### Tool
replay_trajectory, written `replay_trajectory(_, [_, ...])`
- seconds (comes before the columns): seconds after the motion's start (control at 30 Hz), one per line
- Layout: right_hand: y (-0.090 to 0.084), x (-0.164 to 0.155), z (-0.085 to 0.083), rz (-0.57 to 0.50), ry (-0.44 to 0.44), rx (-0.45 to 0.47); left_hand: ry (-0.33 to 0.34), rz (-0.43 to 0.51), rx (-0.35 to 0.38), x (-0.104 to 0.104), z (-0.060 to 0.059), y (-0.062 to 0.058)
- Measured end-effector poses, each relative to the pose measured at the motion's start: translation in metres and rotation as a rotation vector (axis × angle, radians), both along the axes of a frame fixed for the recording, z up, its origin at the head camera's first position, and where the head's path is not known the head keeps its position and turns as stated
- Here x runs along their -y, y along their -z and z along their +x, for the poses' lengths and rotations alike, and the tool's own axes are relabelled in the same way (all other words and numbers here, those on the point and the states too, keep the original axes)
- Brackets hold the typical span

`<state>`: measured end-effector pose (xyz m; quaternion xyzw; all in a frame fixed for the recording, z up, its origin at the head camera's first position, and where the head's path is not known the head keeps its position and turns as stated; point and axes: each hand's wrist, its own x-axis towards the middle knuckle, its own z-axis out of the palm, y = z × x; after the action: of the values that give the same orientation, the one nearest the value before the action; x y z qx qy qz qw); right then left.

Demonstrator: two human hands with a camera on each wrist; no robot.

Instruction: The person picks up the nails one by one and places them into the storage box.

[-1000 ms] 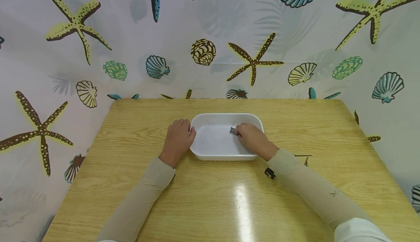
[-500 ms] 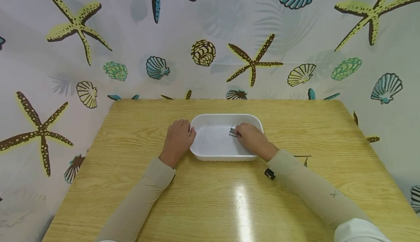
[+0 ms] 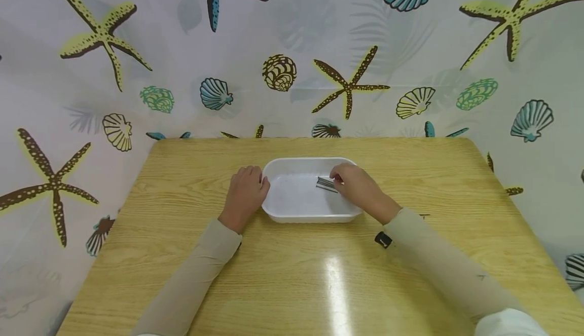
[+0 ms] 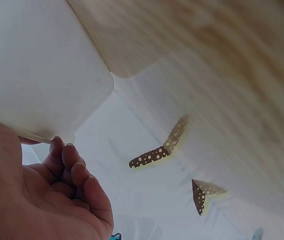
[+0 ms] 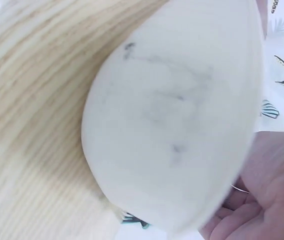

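Observation:
A white plastic tub (image 3: pixel 292 219) sits on the wooden table. My left hand (image 3: pixel 246 189) grips its left rim, with curled fingers (image 4: pixel 79 172) showing at the edge in the left wrist view. Several thin grey metal rods (image 3: pixel 326 184) lie together on the tub's floor, right of the middle. Over the right side of the tub is my right hand (image 3: pixel 360 186), its bent fingertips just above the right ends of the rods, which it partly covers. In the right wrist view the tub's side hides part of the right hand (image 5: pixel 272 190).
Right of the tub, a thin dark piece (image 3: pixel 424 215) lies on the wooden table (image 3: pixel 292 275), mostly behind the right sleeve. A small black device (image 3: pixel 383 239) sits at the right wrist. A cloth (image 3: pixel 292 37) printed with starfish and shells hangs behind the table.
My right hand has let go of the metal rods and drawn back slightly to the right, so more of them shows on the tub's floor. My left hand keeps its place on the rim.

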<state>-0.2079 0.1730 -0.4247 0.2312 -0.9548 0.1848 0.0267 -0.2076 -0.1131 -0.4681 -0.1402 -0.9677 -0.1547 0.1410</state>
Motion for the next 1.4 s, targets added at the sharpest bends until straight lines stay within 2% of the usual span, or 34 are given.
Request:
replay_trajectory(0.43, [-0.024, -0.042, 0.015, -0.035, 0.072, 0.039, -0.009, -0.007, 0.022, 0.0, 0.0, 0.001])
replay_trajectory(0.77, [-0.025, -0.077, 0.026, -0.029, 0.133, 0.049, -0.007, -0.012, 0.023, 0.0, -0.001, 0.001])
replay_trajectory(1.13, [-0.021, -0.117, 0.037, 0.007, 0.171, 0.12, -0.006, -0.008, 0.03, -0.001, 0.002, -0.001])
replay_trajectory(1.4, [-0.017, -0.145, 0.045, 0.009, 0.175, 0.147, 0.004, 0.0, 0.0, -0.002, 0.003, -0.002])
